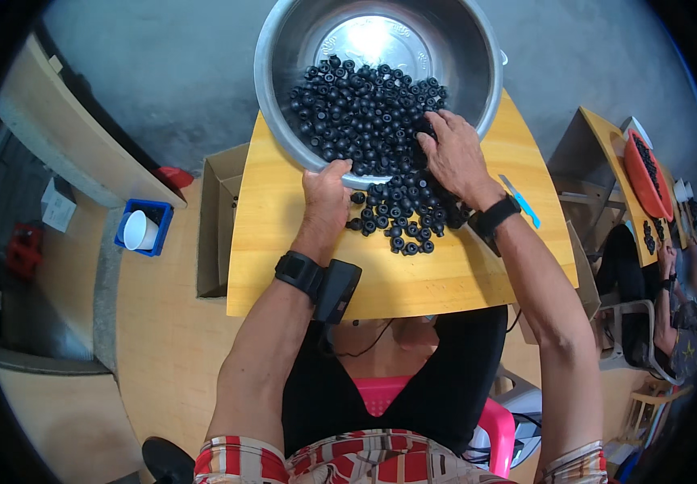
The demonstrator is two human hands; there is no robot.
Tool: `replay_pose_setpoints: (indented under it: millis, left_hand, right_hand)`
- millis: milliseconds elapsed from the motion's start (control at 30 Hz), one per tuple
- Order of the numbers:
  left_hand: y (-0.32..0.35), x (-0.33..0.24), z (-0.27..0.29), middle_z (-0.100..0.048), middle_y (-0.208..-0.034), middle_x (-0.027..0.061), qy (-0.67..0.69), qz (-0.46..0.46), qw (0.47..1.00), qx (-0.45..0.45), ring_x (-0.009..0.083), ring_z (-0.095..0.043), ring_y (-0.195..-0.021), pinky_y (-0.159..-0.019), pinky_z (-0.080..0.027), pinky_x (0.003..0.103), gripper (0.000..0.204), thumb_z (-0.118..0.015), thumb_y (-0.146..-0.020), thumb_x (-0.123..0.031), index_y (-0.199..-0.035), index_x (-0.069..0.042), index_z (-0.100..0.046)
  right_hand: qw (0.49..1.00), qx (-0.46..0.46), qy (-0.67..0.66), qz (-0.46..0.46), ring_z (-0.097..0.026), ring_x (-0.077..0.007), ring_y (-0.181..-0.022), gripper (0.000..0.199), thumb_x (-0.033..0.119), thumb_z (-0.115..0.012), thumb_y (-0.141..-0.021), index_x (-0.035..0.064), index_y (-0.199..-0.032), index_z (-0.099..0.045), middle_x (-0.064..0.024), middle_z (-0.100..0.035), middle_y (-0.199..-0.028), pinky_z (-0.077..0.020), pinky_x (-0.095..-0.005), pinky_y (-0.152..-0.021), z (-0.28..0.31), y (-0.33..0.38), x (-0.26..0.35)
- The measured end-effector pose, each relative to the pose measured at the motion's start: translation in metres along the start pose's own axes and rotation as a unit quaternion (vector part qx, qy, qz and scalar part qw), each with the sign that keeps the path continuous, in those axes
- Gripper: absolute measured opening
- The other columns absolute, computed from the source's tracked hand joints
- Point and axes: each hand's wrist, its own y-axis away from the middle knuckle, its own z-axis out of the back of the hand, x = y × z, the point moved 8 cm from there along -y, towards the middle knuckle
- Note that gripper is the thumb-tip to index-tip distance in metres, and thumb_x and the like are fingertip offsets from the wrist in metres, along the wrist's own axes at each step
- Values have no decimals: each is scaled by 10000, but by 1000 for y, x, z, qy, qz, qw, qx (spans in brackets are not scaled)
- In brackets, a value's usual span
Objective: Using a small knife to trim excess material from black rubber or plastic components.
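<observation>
The left hand [327, 198] grips the metal basin's [272, 105] near rim. The right hand [455, 157], loosely open, overlies black parts [365, 113] at the basin's near right. More lie before the basin on the surface [300, 274].

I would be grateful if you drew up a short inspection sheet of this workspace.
Surface: yellow table, partly covered by the basin and loose parts.
Job's things: basin holding a heap of black parts, with more on the table at its near rim.
Clutter: blue-handled knife on the table's right side.
Grips: left grip at the basin's near rim, thumb on it, fingers hidden; right grip over parts at the near right, fingers parted.
Cables: thin black cable below the table's near edge; ends unclear.
Surroundings: left, carton and blue tray with white cup; right, co-worker and red basin.
</observation>
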Motion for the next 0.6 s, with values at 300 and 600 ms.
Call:
replay_pose_setpoints:
  millis: [300,600]
  left_hand:
    - [-5,-1,-3,-449,-863,73,20,-13,1000,17,188,-526,-775,-692,-493,361,331,-500,-744,106,-1037,8,-379]
    - [-18,0,-4,-447,-880,68,53,-35,998,10,185,-526,-785,-712,-494,353,383,-482,-727,150,-1060,-15,-390]
  right_hand:
    - [995,93,21,36,-532,-298,-902,250,256,-526,-840,74,-1001,-584,-127,-594,-903,-363,-407,-855,-32,9,10]
    - [992,100,-70,29,-513,-305,-887,198,194,-526,-841,72,-982,-592,-141,-571,-911,-392,-397,-815,-16,26,37]
